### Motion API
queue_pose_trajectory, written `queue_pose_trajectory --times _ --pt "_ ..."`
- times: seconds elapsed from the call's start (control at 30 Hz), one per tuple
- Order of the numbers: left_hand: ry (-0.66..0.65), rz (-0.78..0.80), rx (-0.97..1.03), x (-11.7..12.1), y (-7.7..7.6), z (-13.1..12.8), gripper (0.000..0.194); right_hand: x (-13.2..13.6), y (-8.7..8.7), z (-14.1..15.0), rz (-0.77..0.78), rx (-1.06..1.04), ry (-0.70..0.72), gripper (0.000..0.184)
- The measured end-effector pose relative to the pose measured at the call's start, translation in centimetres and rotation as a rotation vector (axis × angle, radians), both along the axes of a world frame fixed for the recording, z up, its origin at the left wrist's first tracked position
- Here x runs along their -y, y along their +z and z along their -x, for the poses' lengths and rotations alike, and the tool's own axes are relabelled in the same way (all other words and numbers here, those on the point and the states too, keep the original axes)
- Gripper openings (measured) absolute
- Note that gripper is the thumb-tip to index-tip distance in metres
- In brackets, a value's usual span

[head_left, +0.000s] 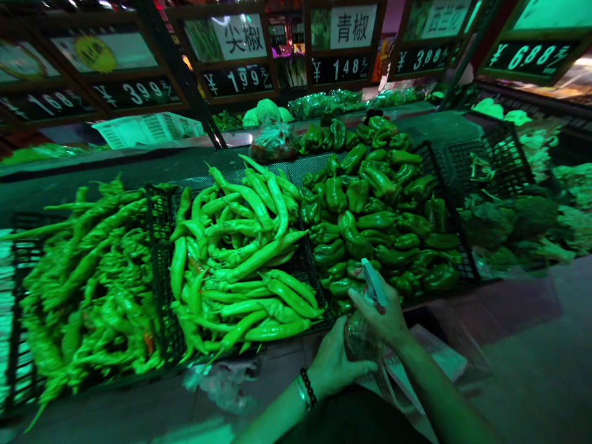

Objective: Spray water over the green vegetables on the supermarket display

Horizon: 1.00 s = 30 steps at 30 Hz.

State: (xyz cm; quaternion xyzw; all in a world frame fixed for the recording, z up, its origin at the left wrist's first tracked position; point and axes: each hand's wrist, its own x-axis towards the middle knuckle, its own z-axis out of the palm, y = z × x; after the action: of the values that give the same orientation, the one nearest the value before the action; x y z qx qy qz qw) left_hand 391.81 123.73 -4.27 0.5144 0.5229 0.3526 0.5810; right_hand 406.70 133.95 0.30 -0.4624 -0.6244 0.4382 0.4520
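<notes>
My left hand [333, 361], with a bead bracelet at the wrist, grips the lower part of a clear plastic bag [359, 338] with something dark inside. My right hand [386, 314] pinches the bag's twisted top, which sticks up as a pale strip [374, 282]. Both hands are in front of the crate of dark green bell peppers [370, 209]. Left of it lies a pile of long light green peppers [245, 259], and further left thin wrinkled green chillies [92, 277].
Black plastic crates [462, 163] hold the produce, with broccoli [518, 225] at the right. Price signs [342, 46] hang along the back. A white basket [148, 128] stands at the back left. Loose plastic bags [222, 382] lie on the counter edge near me.
</notes>
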Motion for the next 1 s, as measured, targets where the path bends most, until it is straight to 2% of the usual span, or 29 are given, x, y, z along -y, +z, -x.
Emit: queue_pose_trajectory --times 0.17,0.33,0.43,0.5,0.57,0.67,0.73,0.8,0.87,0.93,1.0 --pt "0.053 0.025 -0.049 0.5 -0.4 0.2 0.083 0.4 -1.1 1.4 0.017 -0.036 0.058 0.021" --pt "0.034 0.030 -0.043 0.8 -1.4 0.2 0.093 1.3 -2.3 1.6 0.040 -0.037 0.104 0.044" --pt "0.012 0.025 0.004 0.6 -1.7 -0.1 0.100 1.5 -2.6 1.0 0.033 -0.022 0.091 0.052" --pt "0.010 0.020 0.013 0.4 -1.8 -0.6 0.096 1.6 -2.4 0.5 0.028 -0.026 0.063 0.053" --pt "0.001 0.011 -0.004 0.3 -1.9 -1.3 0.087 1.7 -1.9 0.0 0.014 -0.029 0.041 0.045" --pt "-0.013 0.004 -0.040 0.0 -1.5 -2.5 0.075 1.9 -1.5 -0.9 -0.034 -0.018 0.013 0.021" --pt "-0.041 0.014 -0.024 -0.3 -0.8 -3.1 0.073 2.1 -1.5 -1.6 -0.032 -0.011 -0.018 0.017" --pt "-0.095 0.025 -0.040 -1.0 0.2 -3.5 0.076 2.0 -1.6 -2.7 -0.002 -0.032 -0.092 0.029" --pt "-0.171 0.022 -0.096 -2.0 1.1 -3.9 0.086 1.8 -1.7 -4.1 0.036 -0.065 -0.182 0.054" --pt "-0.246 0.011 -0.150 -3.1 1.4 -4.7 0.101 1.3 -1.4 -5.6 0.062 -0.099 -0.263 0.076" --pt "-0.291 -0.001 -0.177 -4.3 1.2 -5.9 0.113 0.7 -0.8 -7.2 0.061 -0.113 -0.316 0.085"
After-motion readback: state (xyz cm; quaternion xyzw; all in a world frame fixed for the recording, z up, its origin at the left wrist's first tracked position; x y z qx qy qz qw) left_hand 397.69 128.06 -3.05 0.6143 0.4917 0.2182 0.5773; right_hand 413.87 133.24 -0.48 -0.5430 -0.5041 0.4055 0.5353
